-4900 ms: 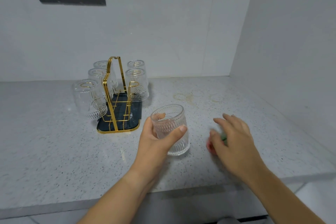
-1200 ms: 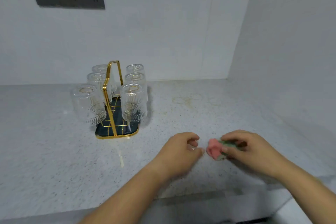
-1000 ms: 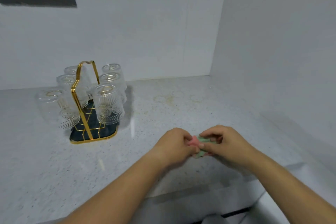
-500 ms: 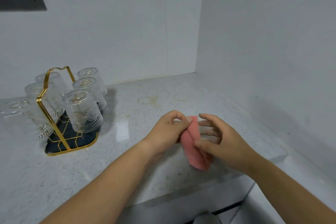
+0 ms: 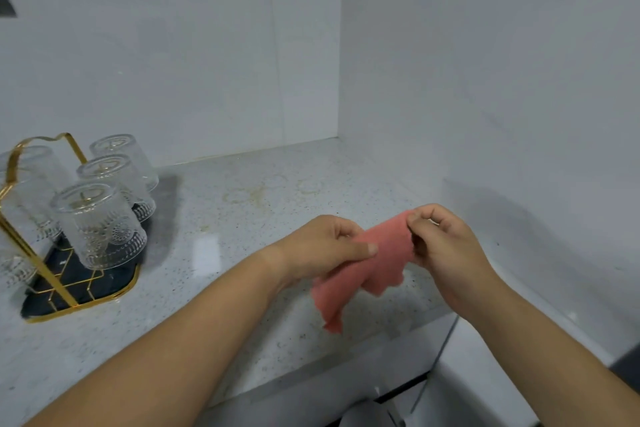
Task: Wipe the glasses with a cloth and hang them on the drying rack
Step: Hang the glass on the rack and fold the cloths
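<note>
rack [image 5: 52, 274] left on counter [image 5: 242, 218], glasses [image 5: 98, 225] on it

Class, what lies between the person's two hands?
In the head view, a pink cloth spans the gap, pinched at one end by the left hand and at the other by the right hand.

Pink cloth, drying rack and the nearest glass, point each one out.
pink cloth [image 5: 388, 253], head view, upper middle of the fabric
drying rack [image 5: 110, 282], head view, dark base tray
nearest glass [image 5: 100, 225], head view, patterned side wall
</note>
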`<state>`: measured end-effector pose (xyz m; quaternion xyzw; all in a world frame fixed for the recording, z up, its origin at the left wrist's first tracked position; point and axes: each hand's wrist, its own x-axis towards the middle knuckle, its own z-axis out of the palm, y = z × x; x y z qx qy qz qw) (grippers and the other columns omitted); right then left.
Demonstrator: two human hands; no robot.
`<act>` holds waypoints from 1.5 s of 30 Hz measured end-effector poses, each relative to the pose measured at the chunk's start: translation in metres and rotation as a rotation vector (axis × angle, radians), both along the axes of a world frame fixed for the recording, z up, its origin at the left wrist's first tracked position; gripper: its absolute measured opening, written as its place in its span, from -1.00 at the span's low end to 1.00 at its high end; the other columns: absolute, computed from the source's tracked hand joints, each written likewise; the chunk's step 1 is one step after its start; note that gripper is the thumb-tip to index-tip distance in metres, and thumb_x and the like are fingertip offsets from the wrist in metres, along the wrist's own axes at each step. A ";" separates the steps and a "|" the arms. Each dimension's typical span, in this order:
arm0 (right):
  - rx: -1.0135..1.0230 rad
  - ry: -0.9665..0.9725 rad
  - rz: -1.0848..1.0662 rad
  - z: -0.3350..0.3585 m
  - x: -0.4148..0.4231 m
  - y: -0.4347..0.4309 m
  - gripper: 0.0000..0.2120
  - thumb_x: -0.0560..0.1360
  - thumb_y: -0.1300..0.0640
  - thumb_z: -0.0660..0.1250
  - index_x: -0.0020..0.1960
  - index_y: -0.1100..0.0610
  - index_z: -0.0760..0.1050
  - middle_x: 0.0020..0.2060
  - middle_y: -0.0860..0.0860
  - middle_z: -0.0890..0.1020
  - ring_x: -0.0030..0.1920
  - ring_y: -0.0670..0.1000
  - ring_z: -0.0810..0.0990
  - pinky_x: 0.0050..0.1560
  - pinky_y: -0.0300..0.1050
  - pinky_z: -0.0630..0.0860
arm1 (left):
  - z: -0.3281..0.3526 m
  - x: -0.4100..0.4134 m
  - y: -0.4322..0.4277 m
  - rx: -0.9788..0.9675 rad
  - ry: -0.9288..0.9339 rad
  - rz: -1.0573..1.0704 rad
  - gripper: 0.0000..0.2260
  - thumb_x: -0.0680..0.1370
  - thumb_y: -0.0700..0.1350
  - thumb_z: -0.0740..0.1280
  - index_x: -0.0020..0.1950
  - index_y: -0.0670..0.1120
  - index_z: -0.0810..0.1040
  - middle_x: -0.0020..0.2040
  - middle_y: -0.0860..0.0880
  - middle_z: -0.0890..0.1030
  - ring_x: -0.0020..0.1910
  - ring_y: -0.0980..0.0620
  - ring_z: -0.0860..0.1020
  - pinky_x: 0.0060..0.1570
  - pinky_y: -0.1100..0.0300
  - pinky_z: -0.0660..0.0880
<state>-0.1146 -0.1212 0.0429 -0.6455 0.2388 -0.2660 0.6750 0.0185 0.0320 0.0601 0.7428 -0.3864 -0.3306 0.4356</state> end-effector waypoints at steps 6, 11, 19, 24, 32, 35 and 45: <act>-0.130 0.099 -0.242 -0.006 -0.014 -0.009 -0.81 0.69 0.10 0.20 -0.08 0.08 0.48 -0.28 0.02 0.54 -0.31 -0.03 0.47 -0.25 -0.09 0.45 | -0.007 0.012 -0.011 0.076 -0.088 -0.043 -0.84 0.56 -0.01 0.51 -0.17 -0.04 0.66 -0.36 0.14 0.59 -0.31 0.17 0.55 -0.15 0.23 0.53; -0.175 0.211 -0.088 -0.017 -0.028 -0.005 -0.57 0.49 0.01 0.53 0.27 -0.07 0.41 0.03 -0.01 0.57 -0.04 -0.02 0.64 -0.17 -0.18 0.57 | -0.013 0.011 -0.031 -0.019 -0.120 -0.057 -0.73 0.62 0.00 0.43 -0.25 -0.03 0.54 -0.43 0.16 0.48 -0.44 0.20 0.42 -0.32 0.28 0.40; -0.338 0.275 -0.136 -0.028 -0.039 -0.026 -0.81 0.47 0.20 0.54 -0.31 0.08 0.66 -0.40 -0.07 0.68 -0.31 -0.04 0.61 -0.26 -0.18 0.54 | -0.013 0.021 -0.071 0.130 -0.278 -0.108 -0.58 0.63 0.05 0.41 -0.40 -0.01 0.45 -0.46 0.13 0.48 -0.46 0.17 0.44 -0.32 0.29 0.45; -0.538 0.273 -0.279 -0.032 -0.045 -0.031 -0.81 0.51 0.17 0.49 -0.28 0.14 0.71 -0.36 -0.05 0.61 -0.22 -0.17 0.54 -0.14 -0.51 0.39 | -0.027 0.026 -0.091 0.016 -0.095 -0.035 -0.84 0.53 -0.15 0.54 0.06 -0.17 0.71 0.00 -0.09 0.73 -0.02 0.02 0.67 0.05 0.18 0.63; -0.858 0.510 -0.442 -0.034 -0.041 -0.041 -0.75 0.60 -0.03 0.32 -0.19 0.01 0.64 -0.23 -0.06 0.65 -0.19 0.01 0.62 -0.25 -0.13 0.45 | -0.034 0.031 -0.122 -0.123 -0.088 0.127 -0.81 0.48 -0.24 0.56 0.07 -0.21 0.69 -0.24 -0.01 0.69 -0.26 0.15 0.65 -0.19 0.30 0.58; -0.907 0.660 -0.444 -0.028 -0.035 -0.044 -0.68 0.61 -0.14 0.28 0.25 -0.01 0.58 0.11 -0.01 0.62 0.09 0.10 0.62 0.00 -0.02 0.56 | -0.030 0.022 -0.145 -0.167 -0.121 0.206 -0.66 0.53 -0.12 0.54 0.26 -0.10 0.59 -0.14 0.01 0.66 -0.18 0.17 0.65 -0.16 0.32 0.53; -1.226 0.611 0.071 -0.062 -0.042 -0.046 -0.48 0.65 -0.19 -0.03 0.21 0.00 0.64 0.23 -0.11 0.67 0.31 -0.01 0.55 0.41 0.01 0.40 | -0.053 0.015 -0.137 0.074 -0.720 -0.183 -0.73 0.69 -0.07 0.22 0.33 0.00 0.63 0.30 -0.02 0.64 0.29 -0.03 0.56 0.51 -0.09 0.31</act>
